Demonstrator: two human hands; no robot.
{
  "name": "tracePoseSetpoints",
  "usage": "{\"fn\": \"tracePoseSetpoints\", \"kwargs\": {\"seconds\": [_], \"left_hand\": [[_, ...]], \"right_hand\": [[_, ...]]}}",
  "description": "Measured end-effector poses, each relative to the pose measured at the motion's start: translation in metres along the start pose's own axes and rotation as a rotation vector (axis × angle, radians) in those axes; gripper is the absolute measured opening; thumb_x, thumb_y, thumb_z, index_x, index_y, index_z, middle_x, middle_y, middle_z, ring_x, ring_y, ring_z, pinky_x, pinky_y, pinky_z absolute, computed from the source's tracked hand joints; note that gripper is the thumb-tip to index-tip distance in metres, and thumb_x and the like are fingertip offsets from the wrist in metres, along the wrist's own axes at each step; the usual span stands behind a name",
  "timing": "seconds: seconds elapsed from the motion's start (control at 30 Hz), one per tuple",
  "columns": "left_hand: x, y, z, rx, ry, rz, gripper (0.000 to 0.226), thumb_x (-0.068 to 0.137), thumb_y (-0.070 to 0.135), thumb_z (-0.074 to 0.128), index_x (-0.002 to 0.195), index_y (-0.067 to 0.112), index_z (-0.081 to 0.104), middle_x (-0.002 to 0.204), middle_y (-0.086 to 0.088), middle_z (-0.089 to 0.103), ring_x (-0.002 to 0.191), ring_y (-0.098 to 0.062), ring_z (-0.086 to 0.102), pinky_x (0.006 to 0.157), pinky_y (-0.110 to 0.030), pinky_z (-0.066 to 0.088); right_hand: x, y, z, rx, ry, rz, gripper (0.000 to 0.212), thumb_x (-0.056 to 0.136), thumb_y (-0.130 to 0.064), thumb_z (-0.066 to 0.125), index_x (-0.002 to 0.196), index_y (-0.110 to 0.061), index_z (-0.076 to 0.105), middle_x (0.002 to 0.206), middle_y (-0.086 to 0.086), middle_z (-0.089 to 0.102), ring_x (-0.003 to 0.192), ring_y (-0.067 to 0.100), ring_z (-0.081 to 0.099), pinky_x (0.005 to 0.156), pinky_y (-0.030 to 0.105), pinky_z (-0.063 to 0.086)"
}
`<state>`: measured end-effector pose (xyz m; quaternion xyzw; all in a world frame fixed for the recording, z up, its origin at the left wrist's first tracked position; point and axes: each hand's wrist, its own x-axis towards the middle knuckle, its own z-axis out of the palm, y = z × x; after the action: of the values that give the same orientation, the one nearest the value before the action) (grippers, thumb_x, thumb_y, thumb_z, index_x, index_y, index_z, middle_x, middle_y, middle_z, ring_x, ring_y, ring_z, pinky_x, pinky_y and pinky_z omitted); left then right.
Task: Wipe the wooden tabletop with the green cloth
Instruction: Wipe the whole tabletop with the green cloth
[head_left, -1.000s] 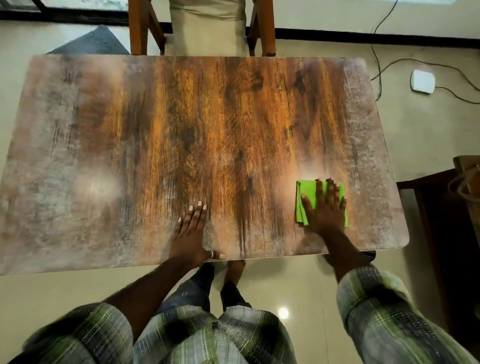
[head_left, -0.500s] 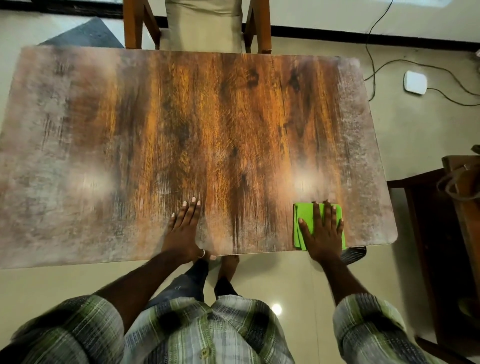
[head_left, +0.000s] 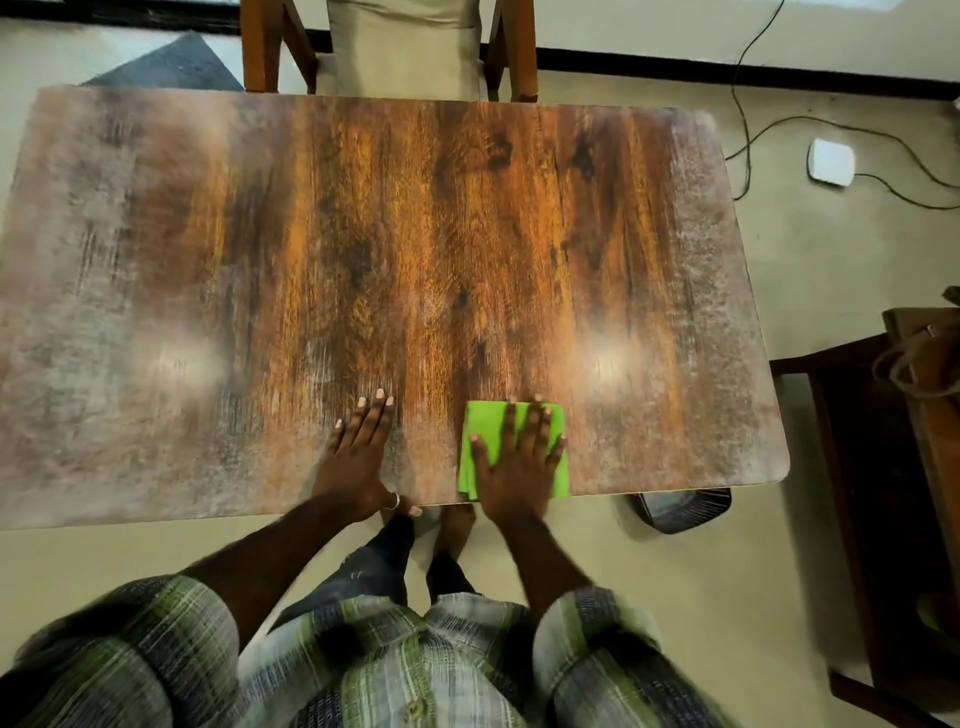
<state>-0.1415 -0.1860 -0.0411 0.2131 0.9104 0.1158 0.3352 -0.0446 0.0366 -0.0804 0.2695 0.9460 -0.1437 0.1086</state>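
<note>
I see the left hand flat on the counter, fingers straight and together, gripping nothing. Just beside it, the right hand lies with fingers spread flat, pressing the folded green cloth at the near edge, right of centre. Counter: rounded corners, streaked wood grain, greyish at both ends. Dark mesh bin under the near-right corner — contents hidden.

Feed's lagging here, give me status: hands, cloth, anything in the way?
Right hand flat on folded bright green cloth, near edge. Left hand flat on brown wooden tabletop. No obstacles seen.
</note>
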Motion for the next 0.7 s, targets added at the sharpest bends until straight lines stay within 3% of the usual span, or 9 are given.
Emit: {"fn": "tracePoseSetpoints", "kwargs": {"seconds": [0.1,0.17,0.27,0.37,0.43,0.53,0.7], "left_hand": [[0.001,-0.001,0.003,0.01,0.016,0.0,0.155,0.054,0.087,0.071,0.16,0.022,-0.021,0.165,0.006,-0.032,0.153,-0.019,-0.028,0.127,-0.047,-0.01],[0.002,-0.004,0.006,0.036,0.035,-0.003,0.141,0.068,0.068,0.077,0.162,0.019,-0.016,0.167,0.004,-0.028,0.155,-0.021,-0.023,0.128,-0.054,0.001],[0.002,-0.004,0.007,0.038,0.042,-0.002,0.132,0.075,0.057,0.077,0.162,0.018,-0.013,0.167,0.003,-0.025,0.156,-0.021,-0.02,0.128,-0.053,0.004],[0.002,-0.002,0.006,0.038,0.026,-0.008,0.142,0.069,0.057,0.083,0.16,0.017,-0.018,0.166,0.004,-0.028,0.155,-0.02,-0.023,0.129,-0.051,0.001],[0.002,-0.002,0.006,0.029,0.01,-0.015,0.152,0.062,0.068,0.083,0.159,0.017,-0.022,0.165,0.006,-0.031,0.154,-0.019,-0.026,0.129,-0.05,-0.004],[0.003,-0.003,0.005,0.022,-0.017,-0.03,0.164,0.048,0.089,0.074,0.157,0.019,-0.027,0.163,0.006,-0.036,0.151,-0.017,-0.033,0.125,-0.042,-0.013],[0.004,-0.003,0.008,0.0,-0.007,-0.022,0.163,0.05,0.086,0.077,0.158,0.019,-0.025,0.164,0.006,-0.035,0.151,-0.017,-0.034,0.126,-0.045,-0.01]], "right_hand": [[-0.013,-0.056,0.014,0.03,-0.047,-0.086,0.079,0.104,-0.071,0.02,0.166,-0.027,0.001,0.173,0.01,-0.01,0.159,0.03,-0.013,0.127,0.057,-0.003],[-0.02,-0.081,0.022,0.049,-0.055,-0.135,0.078,0.104,-0.07,0.021,0.167,-0.026,0.008,0.174,0.009,-0.006,0.16,0.03,-0.008,0.127,0.057,-0.001],[-0.021,-0.083,0.024,0.058,-0.044,-0.169,0.076,0.104,-0.069,0.023,0.166,-0.027,0.013,0.174,0.007,-0.003,0.161,0.027,-0.005,0.128,0.055,-0.001],[-0.013,-0.053,0.017,0.039,-0.034,-0.252,0.076,0.103,-0.071,0.028,0.165,-0.029,0.019,0.174,0.005,0.002,0.161,0.023,-0.002,0.128,0.053,0.001],[-0.003,-0.023,0.009,0.019,-0.04,-0.253,0.076,0.102,-0.072,0.03,0.164,-0.03,0.023,0.174,0.005,0.006,0.161,0.023,0.0,0.128,0.054,0.003],[0.015,0.034,-0.01,-0.036,-0.019,-0.198,0.077,0.101,-0.073,0.028,0.165,-0.031,0.019,0.174,0.005,0.004,0.16,0.025,-0.003,0.128,0.056,0.005],[0.046,0.143,-0.045,-0.096,-0.009,-0.03,0.079,0.1,-0.075,0.022,0.166,-0.034,0.006,0.174,0.001,-0.005,0.16,0.025,-0.008,0.128,0.057,0.005]]}}
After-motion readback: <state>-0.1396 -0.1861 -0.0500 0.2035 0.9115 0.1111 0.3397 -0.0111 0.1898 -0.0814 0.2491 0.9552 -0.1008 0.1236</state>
